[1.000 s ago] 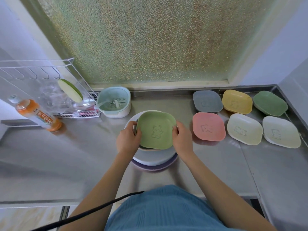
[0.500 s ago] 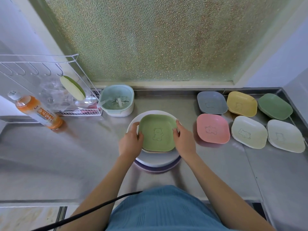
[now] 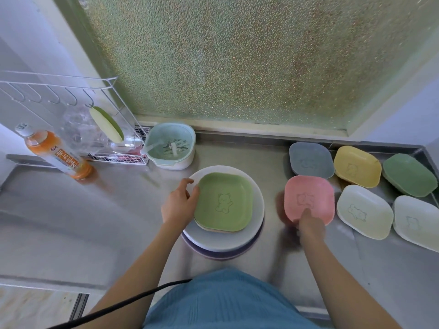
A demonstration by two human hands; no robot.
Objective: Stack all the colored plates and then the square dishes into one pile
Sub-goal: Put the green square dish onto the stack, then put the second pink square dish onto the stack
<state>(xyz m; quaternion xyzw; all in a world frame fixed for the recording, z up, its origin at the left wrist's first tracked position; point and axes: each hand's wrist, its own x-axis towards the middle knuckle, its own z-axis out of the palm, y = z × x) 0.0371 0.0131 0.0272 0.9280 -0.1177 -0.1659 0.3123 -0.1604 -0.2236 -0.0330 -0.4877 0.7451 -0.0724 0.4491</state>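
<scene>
On the steel counter in front of me stands a pile of round plates, a white plate (image 3: 258,210) on top and a purple one (image 3: 223,256) lower down. A light green square dish (image 3: 223,203) with a bear drawing lies on the pile, over a peach dish (image 3: 217,231). My left hand (image 3: 180,203) rests against the green dish's left edge, fingers apart. My right hand (image 3: 308,225) is blurred at the near rim of the pink square dish (image 3: 308,193), one finger over the rim. Grey (image 3: 311,160), yellow (image 3: 356,166), dark green (image 3: 408,174), cream (image 3: 363,210) and pale white (image 3: 415,222) dishes lie to the right.
A mint strainer basket (image 3: 171,146) sits behind the pile. At the left stand a wire rack (image 3: 71,115) and an orange drink bottle (image 3: 57,155). A frosted window backs the counter, a wall corner closes the right. A black cable (image 3: 118,305) crosses near my body.
My right hand has left the green dish and moved right to the pink dish's near rim. The green dish now rests on the pile, with my left hand still at its edge.
</scene>
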